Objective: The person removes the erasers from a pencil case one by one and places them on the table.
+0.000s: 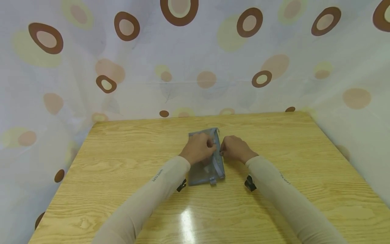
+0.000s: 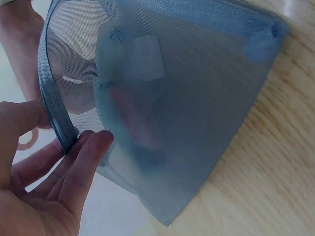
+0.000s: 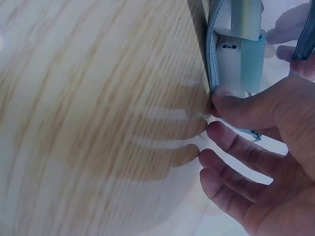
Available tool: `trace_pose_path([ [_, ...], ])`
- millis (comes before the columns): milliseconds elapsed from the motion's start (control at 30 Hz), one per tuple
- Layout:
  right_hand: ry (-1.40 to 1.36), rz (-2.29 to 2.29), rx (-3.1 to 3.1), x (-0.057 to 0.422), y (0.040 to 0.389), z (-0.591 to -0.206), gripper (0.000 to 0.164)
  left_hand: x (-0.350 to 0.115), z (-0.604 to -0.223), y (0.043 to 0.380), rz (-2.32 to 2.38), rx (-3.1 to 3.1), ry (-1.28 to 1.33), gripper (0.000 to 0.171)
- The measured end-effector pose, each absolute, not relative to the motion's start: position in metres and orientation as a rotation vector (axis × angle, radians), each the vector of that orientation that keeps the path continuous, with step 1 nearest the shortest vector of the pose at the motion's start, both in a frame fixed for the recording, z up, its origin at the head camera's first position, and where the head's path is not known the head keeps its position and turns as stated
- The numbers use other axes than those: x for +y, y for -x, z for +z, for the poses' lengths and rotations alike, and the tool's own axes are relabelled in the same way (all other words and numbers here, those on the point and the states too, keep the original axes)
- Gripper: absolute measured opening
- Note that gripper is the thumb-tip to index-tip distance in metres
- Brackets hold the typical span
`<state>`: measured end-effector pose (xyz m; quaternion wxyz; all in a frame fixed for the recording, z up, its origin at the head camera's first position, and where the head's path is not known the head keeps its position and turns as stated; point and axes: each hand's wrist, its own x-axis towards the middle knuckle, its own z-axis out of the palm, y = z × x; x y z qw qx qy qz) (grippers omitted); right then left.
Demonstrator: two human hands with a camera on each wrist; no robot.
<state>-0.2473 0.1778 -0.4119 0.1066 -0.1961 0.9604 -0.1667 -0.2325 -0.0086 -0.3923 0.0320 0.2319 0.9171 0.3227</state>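
A grey-blue mesh zip pouch point(image 1: 199, 176) lies on the table in the head view, its mouth toward the right. My left hand point(image 1: 197, 147) is over it; in the left wrist view its thumb and fingers pinch one rim of the gaping mouth. At the opposite rim, my right hand point(image 1: 236, 148) pinches the zip edge point(image 3: 212, 64) between thumb and forefinger. Inside, the right wrist view shows a white and teal piece point(image 3: 252, 64) and a pale piece with a yellowish band point(image 3: 246, 17). A blurred reddish shape point(image 2: 133, 115) shows through the mesh; its kind is unclear.
The wood-grain table point(image 1: 128, 145) extends around the pouch. A white curtain with brown and yellow spots point(image 1: 195, 61) hangs behind and along both sides. Black wrist devices point(image 1: 250, 183) sit under both sleeves.
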Motion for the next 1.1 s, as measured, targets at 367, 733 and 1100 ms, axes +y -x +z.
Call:
trace_pose_path([
  [367,0.559,-0.542,2.811,0.18,0.247,-0.413,0.007,-0.024,-0.383,0.236,0.984,2.785,-0.646,0.008],
  [733,0.554,-0.506,2.836,0.179,0.246,-0.415,0.007,-0.056,-0.372,0.235,1.006,2.703,-0.68,0.034],
  [1100,0.552,-0.506,2.838,0.18,0.246,-0.416,0.007,-0.089,-0.392,0.239,1.348,2.394,-0.527,0.064],
])
